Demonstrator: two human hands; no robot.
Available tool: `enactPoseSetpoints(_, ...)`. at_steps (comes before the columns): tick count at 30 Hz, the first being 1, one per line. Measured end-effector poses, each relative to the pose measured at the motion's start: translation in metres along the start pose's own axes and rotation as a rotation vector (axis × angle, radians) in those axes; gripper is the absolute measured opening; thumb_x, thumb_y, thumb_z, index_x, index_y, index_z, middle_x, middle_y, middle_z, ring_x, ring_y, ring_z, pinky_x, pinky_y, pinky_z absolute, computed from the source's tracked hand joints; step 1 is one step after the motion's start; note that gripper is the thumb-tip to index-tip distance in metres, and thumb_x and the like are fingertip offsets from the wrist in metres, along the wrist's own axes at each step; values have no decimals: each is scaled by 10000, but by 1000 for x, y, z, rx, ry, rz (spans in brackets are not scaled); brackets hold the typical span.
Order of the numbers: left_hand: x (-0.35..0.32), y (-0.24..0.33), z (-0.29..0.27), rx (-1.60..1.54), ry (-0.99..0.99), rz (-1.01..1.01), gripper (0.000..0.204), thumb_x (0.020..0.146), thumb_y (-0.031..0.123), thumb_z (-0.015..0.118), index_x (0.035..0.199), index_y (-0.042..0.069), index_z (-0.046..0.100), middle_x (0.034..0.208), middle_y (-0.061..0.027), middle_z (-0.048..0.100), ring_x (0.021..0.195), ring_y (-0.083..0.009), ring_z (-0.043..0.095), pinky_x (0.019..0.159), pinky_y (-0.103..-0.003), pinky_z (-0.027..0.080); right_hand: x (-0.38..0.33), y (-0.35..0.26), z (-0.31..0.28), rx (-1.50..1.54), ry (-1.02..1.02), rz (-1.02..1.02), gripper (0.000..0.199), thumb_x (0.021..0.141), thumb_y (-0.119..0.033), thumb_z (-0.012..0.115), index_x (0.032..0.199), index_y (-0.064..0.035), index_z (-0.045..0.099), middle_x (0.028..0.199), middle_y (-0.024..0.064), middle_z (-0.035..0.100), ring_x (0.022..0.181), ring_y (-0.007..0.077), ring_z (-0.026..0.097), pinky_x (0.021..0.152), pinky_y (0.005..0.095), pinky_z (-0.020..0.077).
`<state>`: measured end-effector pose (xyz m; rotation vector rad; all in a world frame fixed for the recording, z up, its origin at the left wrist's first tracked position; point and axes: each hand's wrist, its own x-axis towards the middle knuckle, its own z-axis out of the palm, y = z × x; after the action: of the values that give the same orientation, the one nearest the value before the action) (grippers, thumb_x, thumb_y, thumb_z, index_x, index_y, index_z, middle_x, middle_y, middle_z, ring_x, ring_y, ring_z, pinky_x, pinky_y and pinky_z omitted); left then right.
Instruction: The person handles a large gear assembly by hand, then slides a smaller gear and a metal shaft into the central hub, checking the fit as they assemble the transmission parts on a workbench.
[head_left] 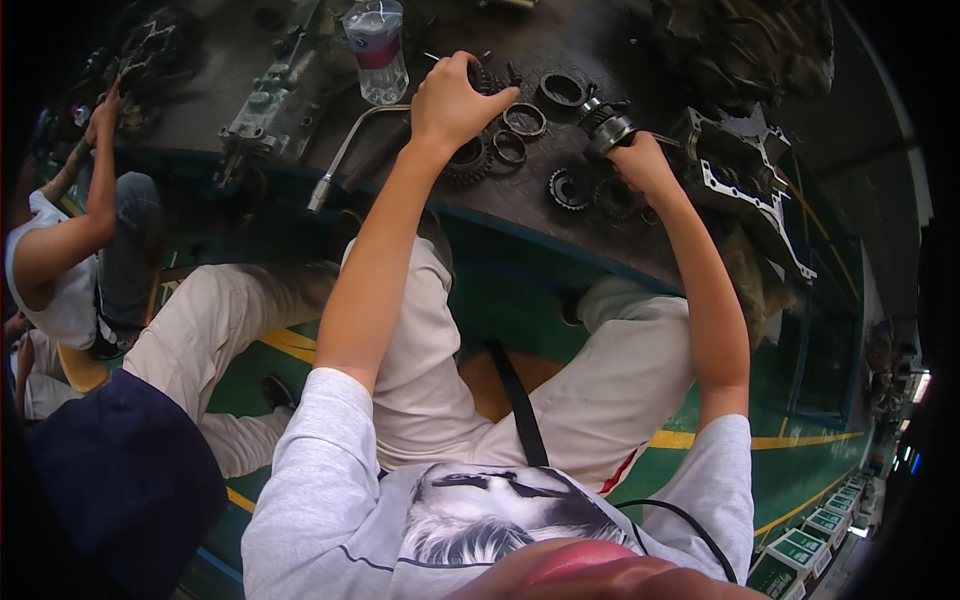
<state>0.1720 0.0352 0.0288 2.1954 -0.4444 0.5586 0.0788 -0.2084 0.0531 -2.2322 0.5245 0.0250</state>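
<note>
My left hand [452, 108] is over the bench among metal gear parts, its thumb spread away from the fingers. A dark toothed gear [487, 82] shows between them; I cannot tell whether the fingertips touch it. Closed around the lower end of a gear shaft [607, 128], my right hand [645, 165] holds the piece tilted above the bench. Between the hands lie metal rings [525, 119] and a dark toothed ring [563, 90]. A larger gear [468, 162] sits below my left wrist, and a small gear [568, 188] lies left of my right hand.
A socket wrench [335, 165] and a water bottle [379, 55] are left of my left hand. Further left is a long metal casting [268, 105]. An open metal housing [735, 160] stands at the right. Another person [70, 240] works at far left.
</note>
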Motion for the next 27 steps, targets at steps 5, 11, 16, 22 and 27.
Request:
enactPoseSetpoints(5,-2,0,3,133,-150,-16,630,637,474,795,1051,29,630,1028,-159,655,972,-324,635,841,-399,507,1,3,8,-130,34,-95,366,694,-260,739,873,53,680,723,143,661,653,233,645,622,342,498)
enactPoseSetpoints(11,-2,2,9,175,-159,3,631,688,531,746,1055,29,635,1056,-170,648,988,-327,637,840,-406,511,6,7,7,-215,-25,-203,449,649,-292,750,887,82,680,820,208,689,793,294,683,738,349,511)
enactPoseSetpoints(16,6,-7,9,-25,-70,-93,574,778,507,667,1028,-9,647,949,-193,691,912,-344,667,807,-410,516,-1,-2,5,-281,-39,-202,409,664,-242,737,880,97,663,763,165,661,726,221,639,703,334,479)
enactPoseSetpoints(22,6,-1,7,69,-84,-87,527,773,485,671,1027,23,661,932,-175,694,896,-337,669,794,-405,519,-5,-1,-7,-381,-69,-225,462,626,-301,738,878,82,678,825,230,677,802,315,679,738,369,521)
enactPoseSetpoints(27,26,-5,12,246,-128,104,509,743,475,697,1094,109,655,1056,-105,644,981,-314,633,814,-406,513,-12,0,-5,-442,-22,-255,540,647,-403,752,942,44,680,910,201,686,875,319,669,781,387,517)
